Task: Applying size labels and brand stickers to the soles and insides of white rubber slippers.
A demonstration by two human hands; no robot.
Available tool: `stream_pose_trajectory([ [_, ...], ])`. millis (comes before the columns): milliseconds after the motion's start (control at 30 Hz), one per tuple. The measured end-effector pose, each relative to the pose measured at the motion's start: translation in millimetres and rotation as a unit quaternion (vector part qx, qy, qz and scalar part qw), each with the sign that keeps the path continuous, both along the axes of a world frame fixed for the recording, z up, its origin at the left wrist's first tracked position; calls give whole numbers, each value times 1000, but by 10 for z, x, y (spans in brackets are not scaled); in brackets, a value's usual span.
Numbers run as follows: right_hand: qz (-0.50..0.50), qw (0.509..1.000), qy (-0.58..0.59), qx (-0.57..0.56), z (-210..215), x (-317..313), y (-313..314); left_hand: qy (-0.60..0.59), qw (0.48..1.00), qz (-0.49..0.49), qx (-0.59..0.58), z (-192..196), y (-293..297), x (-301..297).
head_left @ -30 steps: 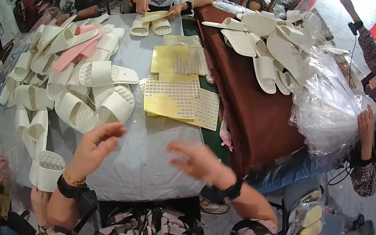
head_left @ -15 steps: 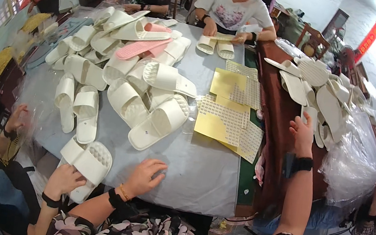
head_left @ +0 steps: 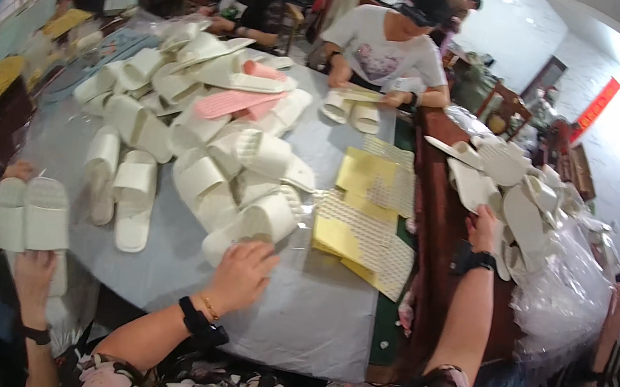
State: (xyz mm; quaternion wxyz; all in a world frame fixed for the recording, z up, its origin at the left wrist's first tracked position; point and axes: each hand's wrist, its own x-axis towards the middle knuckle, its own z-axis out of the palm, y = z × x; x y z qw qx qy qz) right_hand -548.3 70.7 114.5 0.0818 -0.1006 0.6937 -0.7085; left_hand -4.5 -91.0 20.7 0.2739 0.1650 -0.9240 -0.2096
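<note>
- Round table (head_left: 291,312), covered in pale grey cloth: it carries a large heap of white slippers (head_left: 197,135) across its far and middle part, with a few pink soles (head_left: 231,102) near the far edge.
- Brown side table (head_left: 441,238), along the round table's right edge: loose white soles (head_left: 513,193) and a clear plastic bag (head_left: 566,291) lie on it.
- Yellow sheets of insole cut-outs (head_left: 367,219): stacked flat near the round table's right edge.
- White slipper (head_left: 257,222): at the near rim of the heap, towards the table's front edge.
- Left hand (head_left: 240,276): fingers curled loosely, fingertips touching this slipper; a closed grasp cannot be told.
- Right hand (head_left: 483,229): stretched onto the brown table, fingers against a white sole; the grip is hidden.
- Another person's hand (head_left: 35,267), at the left edge, holds up a pair of slippers (head_left: 30,218).
</note>
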Motion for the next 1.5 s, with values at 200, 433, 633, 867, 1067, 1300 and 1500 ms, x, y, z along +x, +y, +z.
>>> stream_pose_trajectory([
  [200,-60,998,15,-28,2,-50,44,-65,973,83,-207,-163,-456,-66],
  [433,-93,995,20,-33,-45,312,426,-82,965,132,-211,-139,-677,59],
  [633,-32,980,-147,-132,-137,353,686,-86,982,82,-148,-99,-457,135],
  [867,30,988,-138,-59,-195,387,736,-56,990,23,-124,-126,-92,191],
  [1067,-305,830,245,398,-224,419,857,-37,997,27,-63,-125,162,406],
  [1300,-166,833,79,522,17,478,917,-46,998,34,-3,-141,267,668],
  [1500,-260,938,-30,227,-24,406,729,-55,998,35,5,-179,374,677],
])
